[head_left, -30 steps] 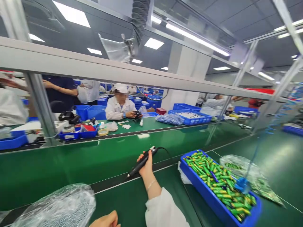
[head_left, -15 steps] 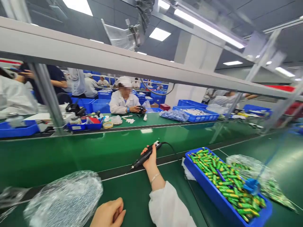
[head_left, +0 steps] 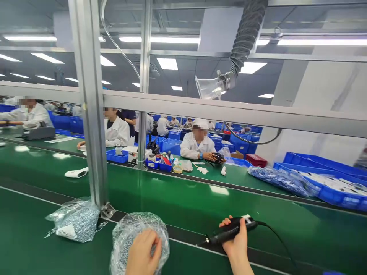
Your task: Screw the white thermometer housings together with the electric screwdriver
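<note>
My right hand point(head_left: 237, 242) is wrapped round a black electric screwdriver point(head_left: 229, 231), its tip pointing left and its cord trailing off to the right. Low in the middle, my left hand point(head_left: 145, 250) is over an open clear plastic bag point(head_left: 160, 229) of small silvery pieces, probably screws. Its fingers are curled together, and whatever they may hold is hidden. Left of it, beside the metal post, lies a second clear bag point(head_left: 83, 221) of similar pieces with a white label.
A metal post point(head_left: 91, 114) rises from the green bench, with a rail point(head_left: 183, 103) crossing ahead. A white device shell point(head_left: 77, 172) lies on the green strip beyond. Opposite, a person point(head_left: 197, 145) in white handles a dark object near blue bins point(head_left: 338, 191).
The view has swung left, and the blue tray of green pieces is out of sight. My left hand has come over the bag. The screwdriver stays in my right hand.
</note>
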Motion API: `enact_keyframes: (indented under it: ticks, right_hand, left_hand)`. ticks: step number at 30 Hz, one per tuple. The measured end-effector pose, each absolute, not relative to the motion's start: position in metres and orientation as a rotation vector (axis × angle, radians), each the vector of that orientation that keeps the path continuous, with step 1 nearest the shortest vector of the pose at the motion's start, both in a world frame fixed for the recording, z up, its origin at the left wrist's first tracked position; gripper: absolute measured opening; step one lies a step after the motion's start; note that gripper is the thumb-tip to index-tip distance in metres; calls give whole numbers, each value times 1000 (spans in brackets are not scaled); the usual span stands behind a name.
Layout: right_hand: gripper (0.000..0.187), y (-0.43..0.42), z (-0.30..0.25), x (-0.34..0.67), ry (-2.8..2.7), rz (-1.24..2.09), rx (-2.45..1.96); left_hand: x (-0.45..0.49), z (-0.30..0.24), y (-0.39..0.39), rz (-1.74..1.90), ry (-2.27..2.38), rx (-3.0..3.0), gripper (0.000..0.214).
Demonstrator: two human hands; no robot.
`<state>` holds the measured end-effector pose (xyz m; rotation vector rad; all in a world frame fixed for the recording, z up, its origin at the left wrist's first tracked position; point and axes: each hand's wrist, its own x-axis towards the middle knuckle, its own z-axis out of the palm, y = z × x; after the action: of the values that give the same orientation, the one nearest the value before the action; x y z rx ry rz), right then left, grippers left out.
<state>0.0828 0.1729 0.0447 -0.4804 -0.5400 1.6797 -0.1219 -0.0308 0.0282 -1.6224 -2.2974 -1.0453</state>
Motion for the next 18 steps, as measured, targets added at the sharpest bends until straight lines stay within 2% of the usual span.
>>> enact_keyframes:
  ticks: [4,8,18]
  right_hand:
    - [38,176,42,85,-408,1741,-530]
    - [36,185,35,90,-279,1765,-631]
    - [33,182,49,91,-122,1765,-720]
  left_hand:
    - [-135,59,-50,-820,-2459,-1474,23]
    - [-134,60,-49,-586,-2728,-1531,19]
    - [-139,48,-42,-667,-2713,-1587,18]
